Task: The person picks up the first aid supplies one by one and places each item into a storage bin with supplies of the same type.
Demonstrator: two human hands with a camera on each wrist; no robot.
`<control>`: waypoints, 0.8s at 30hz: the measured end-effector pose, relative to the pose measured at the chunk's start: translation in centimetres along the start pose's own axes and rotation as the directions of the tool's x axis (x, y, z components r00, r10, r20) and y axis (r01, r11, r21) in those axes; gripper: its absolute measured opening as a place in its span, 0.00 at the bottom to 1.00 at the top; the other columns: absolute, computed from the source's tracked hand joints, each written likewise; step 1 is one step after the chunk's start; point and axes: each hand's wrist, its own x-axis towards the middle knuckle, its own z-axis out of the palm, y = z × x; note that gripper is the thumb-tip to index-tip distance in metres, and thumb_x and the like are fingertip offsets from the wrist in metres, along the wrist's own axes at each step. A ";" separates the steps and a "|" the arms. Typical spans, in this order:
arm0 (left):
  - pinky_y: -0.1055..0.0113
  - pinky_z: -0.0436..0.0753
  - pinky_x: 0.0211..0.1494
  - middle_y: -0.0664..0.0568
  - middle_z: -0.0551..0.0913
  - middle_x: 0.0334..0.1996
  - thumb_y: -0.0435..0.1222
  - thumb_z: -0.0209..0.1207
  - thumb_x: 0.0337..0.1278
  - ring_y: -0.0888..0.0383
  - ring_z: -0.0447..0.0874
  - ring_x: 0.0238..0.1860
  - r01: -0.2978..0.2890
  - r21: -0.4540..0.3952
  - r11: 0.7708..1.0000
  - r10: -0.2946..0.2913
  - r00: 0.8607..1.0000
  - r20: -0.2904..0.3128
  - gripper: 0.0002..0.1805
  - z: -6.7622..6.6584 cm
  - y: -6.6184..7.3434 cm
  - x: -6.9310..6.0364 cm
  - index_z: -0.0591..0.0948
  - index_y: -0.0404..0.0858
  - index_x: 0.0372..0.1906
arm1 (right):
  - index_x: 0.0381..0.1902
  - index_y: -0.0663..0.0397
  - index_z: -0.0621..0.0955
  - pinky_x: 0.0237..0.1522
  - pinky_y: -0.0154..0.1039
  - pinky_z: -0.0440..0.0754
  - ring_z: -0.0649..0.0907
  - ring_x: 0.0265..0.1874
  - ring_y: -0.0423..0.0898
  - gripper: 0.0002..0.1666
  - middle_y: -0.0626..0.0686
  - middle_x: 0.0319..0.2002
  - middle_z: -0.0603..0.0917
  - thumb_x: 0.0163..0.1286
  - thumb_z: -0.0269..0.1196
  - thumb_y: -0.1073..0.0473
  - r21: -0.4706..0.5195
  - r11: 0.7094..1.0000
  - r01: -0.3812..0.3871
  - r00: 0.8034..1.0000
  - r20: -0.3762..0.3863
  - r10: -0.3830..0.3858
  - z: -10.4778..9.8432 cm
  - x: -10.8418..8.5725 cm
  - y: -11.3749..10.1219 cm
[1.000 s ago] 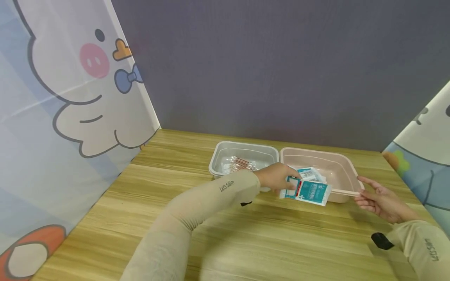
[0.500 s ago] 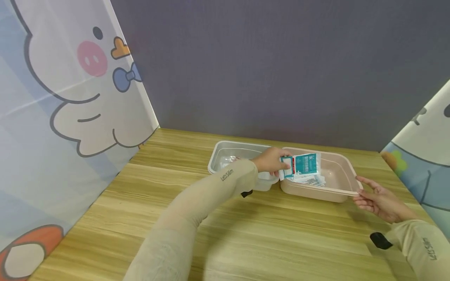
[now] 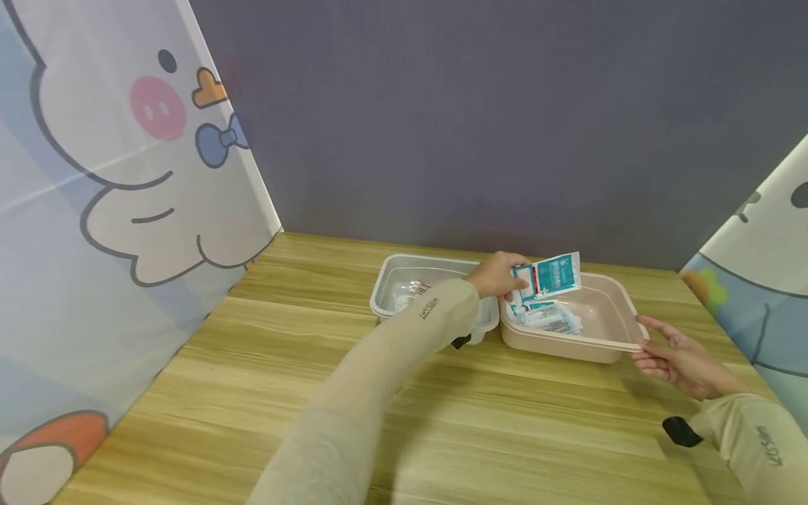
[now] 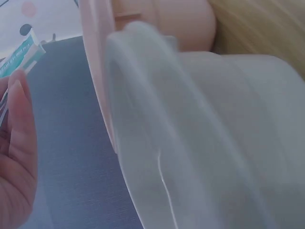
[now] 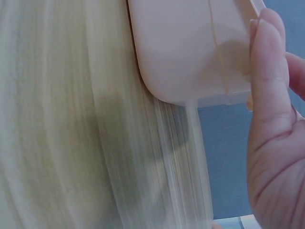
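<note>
My left hand pinches a teal-and-white sachet by its left end, above the back left part of a pink plastic basin. More teal-and-white sachets lie inside that basin at its left end. In the left wrist view, the thumb presses on the edge of the held sachet. My right hand grips the basin's right front corner, its thumb on the rim; the right wrist view shows the thumb against the rim.
A grey plastic basin stands just left of the pink one, with clear-wrapped reddish-brown sticks in it, partly hidden by my left forearm. Both stand on a wood-grain table. A dark grey panel rises behind, and printed sheets flank the sides.
My left hand has lifted the sachet from the pink basin's front edge up and back over the basin, tilting its right end upward. The right hand keeps its hold on the corner.
</note>
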 end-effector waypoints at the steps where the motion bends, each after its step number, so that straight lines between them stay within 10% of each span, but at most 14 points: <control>1: 0.55 0.83 0.32 0.45 0.83 0.45 0.32 0.61 0.62 0.56 0.77 0.15 0.001 0.001 1.000 -0.001 1.000 -0.006 0.24 0.0 0.1 0.1 0.74 0.39 0.63 | 0.59 0.34 0.76 0.41 0.35 0.82 0.87 0.37 0.47 0.30 0.60 0.38 0.86 0.77 0.40 0.72 0.002 1.000 0.000 1.000 0.000 0.000 0.0 0.0 0.0; 9: 0.56 0.83 0.31 0.49 0.82 0.27 0.31 0.62 0.60 0.48 0.82 0.22 0.046 -0.111 0.993 -0.054 0.996 -0.066 0.24 0.6 0.4 0.7 0.75 0.39 0.62 | 0.60 0.34 0.76 0.41 0.35 0.82 0.87 0.37 0.46 0.30 0.59 0.39 0.86 0.77 0.39 0.72 -0.016 1.000 -0.002 1.000 0.007 0.002 0.0 -0.5 -0.2; 16: 0.58 0.84 0.34 0.43 0.82 0.49 0.29 0.64 0.57 0.60 0.75 0.13 0.169 -0.199 0.965 -0.186 0.980 -0.072 0.29 2.0 0.2 1.2 0.73 0.37 0.65 | 0.59 0.33 0.76 0.41 0.35 0.82 0.87 0.37 0.46 0.31 0.60 0.39 0.86 0.77 0.39 0.72 -0.022 1.000 -0.008 1.000 0.001 0.008 0.2 -0.6 0.0; 24: 0.63 0.82 0.27 0.42 0.85 0.42 0.24 0.63 0.55 0.61 0.73 0.12 0.213 -0.218 0.953 -0.233 0.969 -0.075 0.28 2.7 -0.7 1.3 0.76 0.38 0.62 | 0.59 0.32 0.75 0.40 0.35 0.82 0.87 0.36 0.46 0.30 0.59 0.38 0.87 0.77 0.40 0.72 -0.044 0.999 -0.015 1.000 -0.010 0.015 0.4 0.1 0.2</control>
